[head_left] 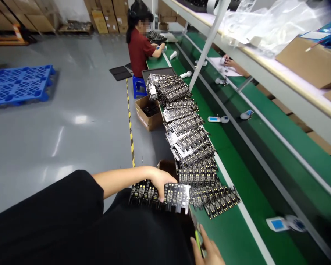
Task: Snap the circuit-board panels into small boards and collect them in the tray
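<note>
My left hand (160,179) is closed around a black circuit board panel (176,195), thumb on its upper face, close to my body at the bench edge. The panel carries rows of small components and bright metal pads. Low in the view, my right hand (209,250) grips a green-handled hand tool that looks like cutting pliers (197,237), its jaws near the panel's right end. Whether the jaws touch the panel, I cannot tell. Just beyond, a long row of overlapping circuit board panels (197,160) lies along the green bench (223,228).
A cardboard box (149,119) with dark pieces stands beside the bench. Ahead, a person in a red shirt (139,55) sits on a blue stool (139,86). White handheld devices (285,223) lie on the belt. A shelf (300,84) overhangs the right side; another person's hand (230,62) shows beneath it.
</note>
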A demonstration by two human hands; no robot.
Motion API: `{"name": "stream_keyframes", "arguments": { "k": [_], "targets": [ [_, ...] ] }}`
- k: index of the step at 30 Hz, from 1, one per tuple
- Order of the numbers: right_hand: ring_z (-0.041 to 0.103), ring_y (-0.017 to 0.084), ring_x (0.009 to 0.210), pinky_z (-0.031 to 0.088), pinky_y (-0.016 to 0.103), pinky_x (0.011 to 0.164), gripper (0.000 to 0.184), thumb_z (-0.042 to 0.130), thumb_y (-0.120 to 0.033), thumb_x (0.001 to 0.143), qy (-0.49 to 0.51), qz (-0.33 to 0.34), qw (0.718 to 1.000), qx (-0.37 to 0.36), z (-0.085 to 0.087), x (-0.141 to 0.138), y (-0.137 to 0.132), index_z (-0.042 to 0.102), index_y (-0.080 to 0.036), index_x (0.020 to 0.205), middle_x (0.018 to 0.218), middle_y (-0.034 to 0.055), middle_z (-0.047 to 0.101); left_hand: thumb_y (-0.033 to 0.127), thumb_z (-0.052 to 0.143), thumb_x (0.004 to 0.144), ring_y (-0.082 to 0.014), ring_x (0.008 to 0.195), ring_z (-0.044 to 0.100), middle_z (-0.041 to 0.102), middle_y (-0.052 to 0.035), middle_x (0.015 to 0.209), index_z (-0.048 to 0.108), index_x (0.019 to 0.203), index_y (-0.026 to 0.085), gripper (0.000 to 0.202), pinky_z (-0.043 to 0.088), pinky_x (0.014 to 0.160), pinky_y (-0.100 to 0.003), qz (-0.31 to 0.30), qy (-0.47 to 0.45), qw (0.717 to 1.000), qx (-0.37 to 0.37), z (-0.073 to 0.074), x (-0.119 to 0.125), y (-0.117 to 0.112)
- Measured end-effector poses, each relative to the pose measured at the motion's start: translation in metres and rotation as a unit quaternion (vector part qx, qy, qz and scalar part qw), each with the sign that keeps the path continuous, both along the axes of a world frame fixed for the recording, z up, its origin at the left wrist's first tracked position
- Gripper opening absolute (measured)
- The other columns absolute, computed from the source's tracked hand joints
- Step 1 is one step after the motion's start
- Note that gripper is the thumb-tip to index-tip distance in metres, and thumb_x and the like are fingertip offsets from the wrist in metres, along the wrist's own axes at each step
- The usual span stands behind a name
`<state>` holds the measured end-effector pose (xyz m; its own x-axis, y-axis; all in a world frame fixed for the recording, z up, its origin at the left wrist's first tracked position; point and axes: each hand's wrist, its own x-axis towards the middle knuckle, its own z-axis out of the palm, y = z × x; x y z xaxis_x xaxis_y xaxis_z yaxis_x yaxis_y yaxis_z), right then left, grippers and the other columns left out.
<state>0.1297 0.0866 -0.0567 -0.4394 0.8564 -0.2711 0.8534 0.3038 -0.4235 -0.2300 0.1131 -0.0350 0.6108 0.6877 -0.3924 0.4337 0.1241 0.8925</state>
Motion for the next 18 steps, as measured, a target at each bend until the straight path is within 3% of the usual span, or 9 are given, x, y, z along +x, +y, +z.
{"name": "stream_keyframes", "arguments": {
  "k": [3,8,15,18],
  "targets": [
    [0.062,0.029,0.113,0.055,0.037,0.087,0.057,0.049,-0.056,0.088,0.081,-0.008,0.997,-0.017,0.010,-0.011,0.012,0.053,-0.021,0.132,0.124,0.0118,0.064,0.037,0.088,0.048,-0.0285,0.094,0.066,0.071,0.0008,0.101,0.062,0.101,0.026,0.060,0.050,0.075,-0.033,0.005,0.021,1.000,0.016,0.012,-0.004,-0.004],
    [0.056,0.026,0.120,0.051,0.037,0.095,0.054,0.052,-0.049,0.090,0.161,0.024,0.986,0.017,0.027,-0.039,0.022,0.047,-0.023,0.137,0.132,0.0099,0.059,0.037,0.088,0.049,-0.0264,0.092,0.067,0.072,0.0011,0.101,0.062,0.102,0.027,0.060,0.051,0.075,-0.032,0.013,0.013,0.999,0.029,0.036,-0.001,-0.010],
    [0.060,0.023,0.116,0.053,0.031,0.090,0.051,0.048,-0.046,0.093,0.147,0.075,0.984,0.067,0.030,-0.050,0.025,0.046,-0.024,0.138,0.129,0.0078,0.062,0.036,0.086,0.053,-0.0259,0.093,0.067,0.071,0.0004,0.103,0.060,0.107,0.027,0.061,0.051,0.077,-0.031,0.007,0.028,0.999,0.042,0.052,-0.002,-0.015],
    [0.067,0.026,0.096,0.055,0.034,0.074,0.052,0.040,-0.047,0.095,0.051,0.058,0.984,0.160,0.038,-0.059,0.018,0.044,-0.022,0.141,0.116,0.0112,0.067,0.036,0.086,0.053,-0.0262,0.092,0.067,0.071,-0.0004,0.102,0.060,0.106,0.027,0.059,0.052,0.076,-0.032,0.014,0.039,0.998,0.053,0.052,-0.004,-0.018]
  ]
}}
